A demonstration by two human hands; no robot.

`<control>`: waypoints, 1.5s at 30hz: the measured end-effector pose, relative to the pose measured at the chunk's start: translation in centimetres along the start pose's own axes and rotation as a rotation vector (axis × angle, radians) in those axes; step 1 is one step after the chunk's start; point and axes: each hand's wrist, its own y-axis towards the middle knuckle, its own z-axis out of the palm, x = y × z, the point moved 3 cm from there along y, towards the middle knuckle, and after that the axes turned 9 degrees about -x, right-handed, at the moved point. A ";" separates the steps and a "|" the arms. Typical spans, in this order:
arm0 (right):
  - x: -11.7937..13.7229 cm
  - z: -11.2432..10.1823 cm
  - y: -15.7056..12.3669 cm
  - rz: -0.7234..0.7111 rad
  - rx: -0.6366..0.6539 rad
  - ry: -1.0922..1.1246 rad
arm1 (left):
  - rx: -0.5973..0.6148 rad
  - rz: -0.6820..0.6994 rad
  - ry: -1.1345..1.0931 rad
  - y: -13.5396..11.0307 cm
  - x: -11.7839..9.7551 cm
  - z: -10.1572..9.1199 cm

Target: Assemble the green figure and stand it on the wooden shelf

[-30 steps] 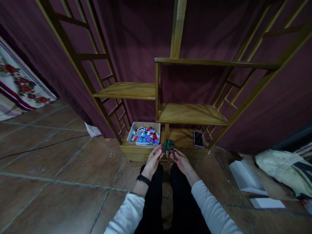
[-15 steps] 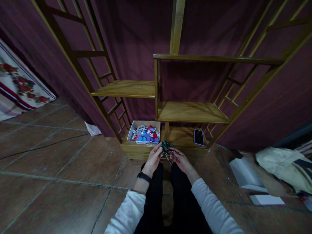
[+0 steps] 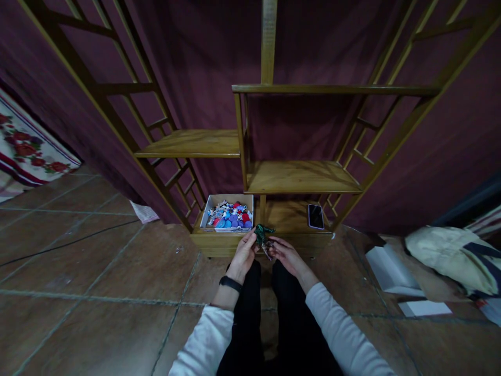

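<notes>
Above my knees, a small dark green, shiny object [image 3: 260,233] with thin pinkish strands hanging below it is held between both hands; its exact kind cannot be made out. My left hand [image 3: 245,253] is closed on its left side, thumb on top. Bent fingers of my right hand [image 3: 286,255] pinch the strands at the lower right. Just beyond my hands, an open white box [image 3: 202,221] full of small colourful pieces, with blue, purple and red discs among them, stands on the low wooden shelf base.
A phone [image 3: 315,216] lies on the right of the base of the wooden shelf unit [image 3: 305,178]. On the tiled floor at right are a white box [image 3: 393,271] and a pale bag [image 3: 450,256]. A dark cable [image 3: 70,244] crosses the floor at left.
The camera view has shifted slightly, so the shelf appears a little further left. Both hands still hold the green object, which has turned a little.
</notes>
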 end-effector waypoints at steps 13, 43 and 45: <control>0.2 0.0 -0.2 -0.068 -0.044 0.097 | 0.018 0.015 -0.053 0.5 0.4 0.3; 1.1 0.6 -1.4 -0.186 -0.077 0.083 | -0.051 0.121 0.178 -1.0 0.5 -0.4; 1.1 0.6 -1.4 -0.184 -0.097 0.091 | -0.042 0.099 0.154 -1.1 0.3 -0.3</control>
